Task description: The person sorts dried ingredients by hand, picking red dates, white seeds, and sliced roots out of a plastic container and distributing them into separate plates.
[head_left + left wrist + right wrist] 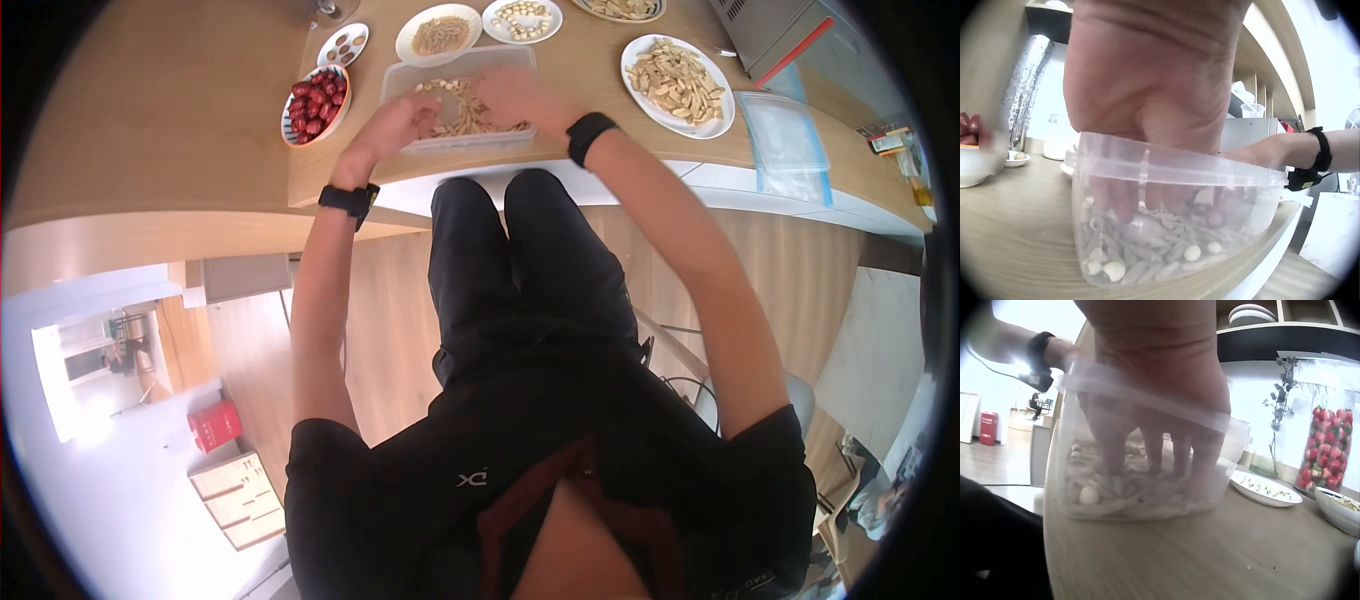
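A clear rectangular plastic box (pixel 440 70) of pale elongated slices (pixel 465 122) is sitting upper centre, its long axis running left-right. The right hand (pixel 525 100) is resting inside its right half, straight fingers apart; the left hand (pixel 400 125) is occupying the left half, grip unclear.

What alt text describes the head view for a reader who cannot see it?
A person's left hand and right hand reach into a translucent container of pale food pieces. A bowl of red fruit and a plate of pale slices flank it on a wooden counter.
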Tool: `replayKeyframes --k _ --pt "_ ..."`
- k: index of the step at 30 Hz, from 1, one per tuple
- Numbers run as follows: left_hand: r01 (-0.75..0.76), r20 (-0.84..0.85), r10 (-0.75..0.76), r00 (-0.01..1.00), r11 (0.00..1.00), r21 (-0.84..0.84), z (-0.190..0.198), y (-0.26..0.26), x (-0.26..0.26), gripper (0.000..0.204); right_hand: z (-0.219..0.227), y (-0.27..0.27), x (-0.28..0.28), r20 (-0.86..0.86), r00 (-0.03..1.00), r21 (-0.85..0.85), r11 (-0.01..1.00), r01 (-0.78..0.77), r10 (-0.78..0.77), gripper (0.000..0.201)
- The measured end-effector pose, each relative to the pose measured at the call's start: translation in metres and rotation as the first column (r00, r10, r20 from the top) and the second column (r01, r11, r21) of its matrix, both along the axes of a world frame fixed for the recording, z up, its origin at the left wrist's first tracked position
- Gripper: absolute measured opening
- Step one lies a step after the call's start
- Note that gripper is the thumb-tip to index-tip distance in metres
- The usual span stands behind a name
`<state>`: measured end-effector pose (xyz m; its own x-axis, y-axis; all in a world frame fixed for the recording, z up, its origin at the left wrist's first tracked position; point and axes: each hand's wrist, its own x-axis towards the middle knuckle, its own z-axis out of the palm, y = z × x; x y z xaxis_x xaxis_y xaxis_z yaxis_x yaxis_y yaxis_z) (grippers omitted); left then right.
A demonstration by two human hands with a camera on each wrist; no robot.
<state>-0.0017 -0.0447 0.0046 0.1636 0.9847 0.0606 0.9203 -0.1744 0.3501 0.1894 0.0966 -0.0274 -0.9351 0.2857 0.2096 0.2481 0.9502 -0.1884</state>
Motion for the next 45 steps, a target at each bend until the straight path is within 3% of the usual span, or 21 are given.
replayKeyframes --k 3,4,5,6,7,9,11,13,14,15,16,17,19,20,22,26,30,33,37,40,45 --pt "-0.039 0.149 0.043 0.988 0.999 -0.029 0.002 0.003 0.001 0.019 0.000 0.016 -0.011 -0.059 0.992 0.055 0.993 -0.105 0.108 0.013" --pt "-0.038 0.194 0.058 0.979 0.993 -0.107 0.003 0.006 0.003 0.017 0.022 0.014 -0.015 -0.058 0.992 0.067 0.992 -0.110 0.114 0.013" --pt "-0.029 0.239 0.075 0.968 0.981 -0.190 0.003 0.008 0.003 0.016 0.054 0.008 -0.014 0.276 0.960 -0.119 0.993 -0.003 0.036 0.014" --pt "-0.029 0.245 0.076 0.967 0.981 -0.193 0.001 0.010 0.001 0.016 0.070 0.000 -0.013 0.590 0.807 -0.261 0.951 0.165 0.022 0.015" --pt "0.012 0.296 0.064 0.953 0.969 -0.249 -0.001 0.014 0.000 0.015 0.065 -0.001 -0.016 0.596 0.803 -0.267 0.949 0.167 0.026 0.015" --pt "0.062 0.353 0.053 0.934 0.950 -0.306 -0.007 0.013 0.001 0.015 0.058 -0.001 -0.018 0.726 0.660 -0.373 0.918 0.138 0.196 0.019" --pt "0.101 0.247 -0.041 0.968 0.967 -0.235 -0.004 0.016 0.002 0.013 0.064 -0.004 -0.020 0.683 0.710 -0.383 0.912 0.148 0.172 0.022" --pt "0.057 0.293 0.029 0.956 0.958 -0.282 -0.003 0.017 0.003 0.013 0.059 -0.003 -0.020 0.642 0.751 -0.398 0.905 0.154 0.154 0.026" --pt "0.015 0.334 0.102 0.937 0.944 -0.330 -0.005 0.018 0.002 0.013 0.046 0.009 -0.020 0.378 0.911 -0.379 0.925 -0.010 0.165 0.023" --pt "0.013 0.342 0.106 0.934 0.945 -0.328 -0.011 0.018 -0.001 0.013 0.028 0.026 -0.022 0.079 0.978 -0.311 0.937 -0.161 0.194 0.020" --pt "0.018 0.357 0.071 0.931 0.971 -0.240 -0.018 0.017 -0.003 0.015 0.027 0.032 -0.028 0.021 0.982 -0.342 0.924 -0.171 0.190 0.023" --pt "0.021 0.369 0.036 0.929 0.989 -0.148 -0.025 0.019 -0.006 0.017 0.023 0.038 -0.030 0.034 0.979 -0.338 0.924 -0.176 0.199 0.023" --pt "-0.028 0.386 0.101 0.917 0.981 -0.191 -0.034 0.020 -0.009 0.020 0.024 0.038 -0.025 0.080 0.994 -0.172 0.983 -0.058 0.073 0.027" --pt "-0.059 0.340 0.089 0.936 0.993 -0.098 -0.034 0.022 -0.009 0.022 0.025 0.033 -0.023 0.086 0.994 -0.163 0.985 -0.058 0.073 0.027" --pt "-0.086 0.298 0.082 0.951 0.996 0.000 -0.033 0.024 -0.008 0.025 0.020 0.021 -0.021 0.163 0.986 0.055 0.998 0.025 -0.034 0.034" --pt "-0.086 0.204 0.088 0.975 0.996 -0.016 -0.027 0.022 -0.006 0.033 0.011 0.020 -0.017 0.101 0.995 0.047 0.999 -0.004 0.000 0.037" --pt "-0.045 0.114 0.057 0.992 0.993 -0.105 -0.028 0.029 -0.011 0.039 0.009 0.024 -0.021 0.100 0.995 0.032 0.999 -0.031 0.028 0.022" --pt "-0.045 0.111 0.049 0.993 0.998 -0.044 -0.032 0.031 -0.010 0.040 0.013 0.024 -0.022 0.157 0.987 -0.007 0.999 -0.043 0.044 0.015" --pt "-0.074 0.154 0.086 0.984 0.994 -0.082 -0.032 0.030 -0.006 0.038 0.020 0.019 -0.020 0.206 0.978 -0.011 1.000 -0.024 0.026 0.011" --pt "-0.033 0.263 0.027 0.965 0.999 0.020 -0.045 0.039 -0.011 0.036 0.023 0.017 -0.020 0.185 0.982 -0.044 0.998 -0.034 0.042 0.006" --pt "-0.012 0.236 0.038 0.971 0.994 -0.113 -0.036 0.047 -0.003 0.025 0.017 0.023 -0.021 0.104 0.993 -0.106 0.993 -0.051 0.062 0.004"
